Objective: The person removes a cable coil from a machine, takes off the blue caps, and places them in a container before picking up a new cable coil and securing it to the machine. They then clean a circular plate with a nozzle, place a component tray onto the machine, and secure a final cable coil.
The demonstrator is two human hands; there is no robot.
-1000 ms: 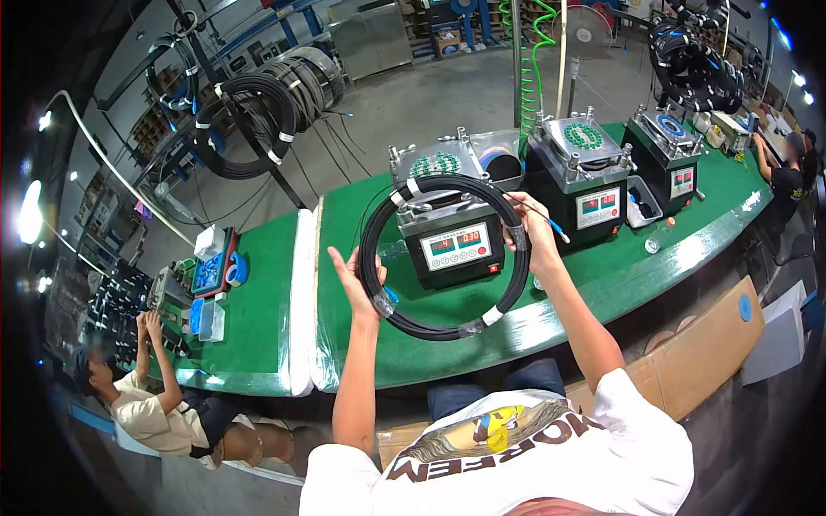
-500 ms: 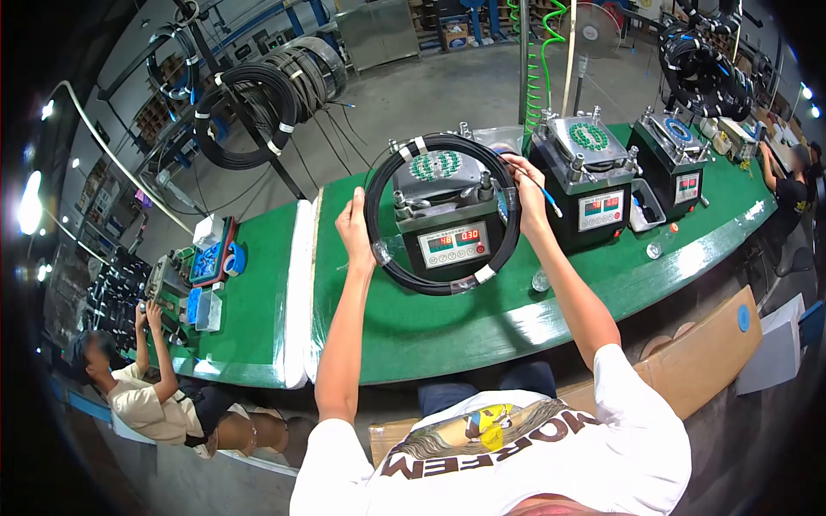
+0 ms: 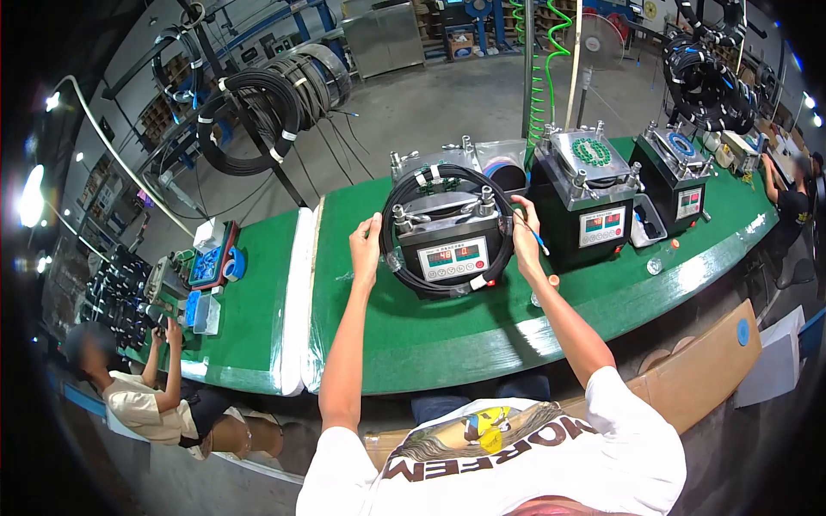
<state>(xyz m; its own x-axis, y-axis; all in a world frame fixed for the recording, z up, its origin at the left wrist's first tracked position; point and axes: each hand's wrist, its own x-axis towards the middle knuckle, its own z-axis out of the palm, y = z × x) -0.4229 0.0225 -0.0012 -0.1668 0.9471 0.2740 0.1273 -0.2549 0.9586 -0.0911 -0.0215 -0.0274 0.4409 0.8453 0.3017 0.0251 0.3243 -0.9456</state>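
Observation:
A coil of black cable (image 3: pixel 416 279), bound with white and clear tape, is held upright between my two hands. My left hand (image 3: pixel 366 248) is closed on its left side and my right hand (image 3: pixel 526 242) on its right side. One cable end with a blue and white tip (image 3: pixel 537 237) sticks out by my right hand. Behind the coil stands a machine (image 3: pixel 453 259) with a red digital display, seen through the ring. The top of this machine is partly hidden by the coil.
Two similar machines (image 3: pixel 602 225) (image 3: pixel 688 199) stand to the right on the green table (image 3: pixel 344 344). Small bottles (image 3: pixel 655 266) sit near its front edge. Cable coils hang on a rack (image 3: pixel 249 120) at back left. Co-workers (image 3: pixel 142 400) (image 3: pixel 787 202) are at both sides.
Both hands have lowered the coil slightly, and it now sits closer in front of the machine. The red digits on the display have changed.

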